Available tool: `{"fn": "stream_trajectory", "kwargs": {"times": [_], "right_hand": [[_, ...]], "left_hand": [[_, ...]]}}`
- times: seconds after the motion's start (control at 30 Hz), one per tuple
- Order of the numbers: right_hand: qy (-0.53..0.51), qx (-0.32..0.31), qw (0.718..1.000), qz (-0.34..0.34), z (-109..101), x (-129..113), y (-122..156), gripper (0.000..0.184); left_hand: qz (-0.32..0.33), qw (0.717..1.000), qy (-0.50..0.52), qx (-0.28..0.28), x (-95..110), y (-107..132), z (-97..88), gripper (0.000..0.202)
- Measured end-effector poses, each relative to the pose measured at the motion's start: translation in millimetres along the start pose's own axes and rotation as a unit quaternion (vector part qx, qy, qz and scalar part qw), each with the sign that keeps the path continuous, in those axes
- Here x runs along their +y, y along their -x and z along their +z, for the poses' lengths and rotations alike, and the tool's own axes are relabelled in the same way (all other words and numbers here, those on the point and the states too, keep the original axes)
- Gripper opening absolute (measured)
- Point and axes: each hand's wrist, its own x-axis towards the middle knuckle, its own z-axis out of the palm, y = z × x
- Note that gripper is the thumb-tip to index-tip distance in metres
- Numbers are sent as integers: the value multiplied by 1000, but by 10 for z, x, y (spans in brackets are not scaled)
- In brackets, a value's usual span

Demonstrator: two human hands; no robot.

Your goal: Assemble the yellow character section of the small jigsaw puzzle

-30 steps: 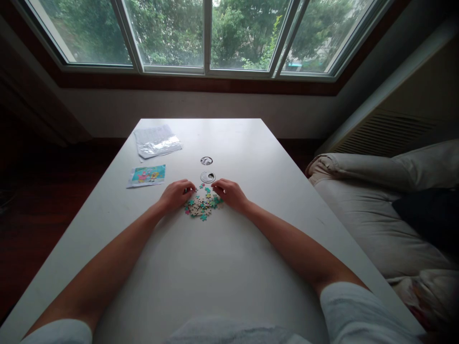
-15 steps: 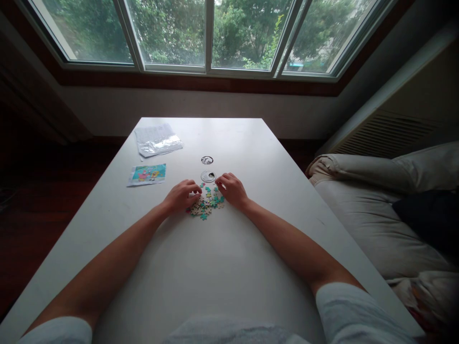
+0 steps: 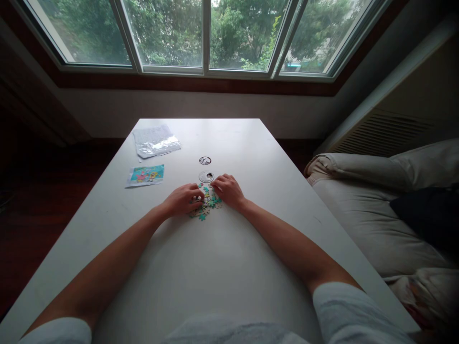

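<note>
A small heap of jigsaw puzzle pieces (image 3: 202, 217), teal, yellow and pale, lies on the white table (image 3: 201, 267) between my hands. My left hand (image 3: 183, 199) reaches over the left side of the heap, fingers curved and thumb apart from them, hiding some pieces beneath. At the heap's upper right, my right hand (image 3: 228, 190) has its fingertips bent together on a puzzle piece, which they mostly cover. Just beyond the heap is a round silver-rimmed disc (image 3: 206, 177) with a dark spot.
Another round disc (image 3: 205, 160) lies farther back. On the left are a colourful cartoon picture card (image 3: 146, 176) and a clear plastic bag (image 3: 157, 141) with paper. A beige sofa (image 3: 358, 215) stands right of the table, and a window (image 3: 206, 74) is beyond its far edge.
My left hand has moved slightly down and inward over the heap, covering more pieces. My right hand has shifted only a little, its fingers still at the upper right pieces.
</note>
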Motion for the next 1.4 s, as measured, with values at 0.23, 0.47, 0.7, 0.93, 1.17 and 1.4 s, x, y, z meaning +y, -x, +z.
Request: {"fn": "stream_trajectory", "kwargs": {"times": [0.23, 0.47, 0.7, 0.93, 1.17, 1.4], "right_hand": [[-14, -6, 1000, 5, -94, -6, 59, 12], [-1, -23, 1000, 20, -122, -4, 78, 9], [-3, 1, 999, 48, -125, 17, 80, 12], [-40, -23, 999, -6, -178, 21, 71, 12], [-105, -122, 985, -66, -414, 30, 86, 9], [-129, -194, 971, -60, -553, 6, 73, 12]], "left_hand": [[13, 1000, -4, -25, -27, 60, -108, 19], [21, 999, 14, -36, -39, 71, -165, 22], [21, 999, 29, -34, -61, 65, -150, 22], [4, 999, 26, -27, -70, 55, -112, 20], [-47, 999, -4, 4, -113, 44, -67, 26], [-109, 991, -65, 48, -143, 72, -20, 24]]}}
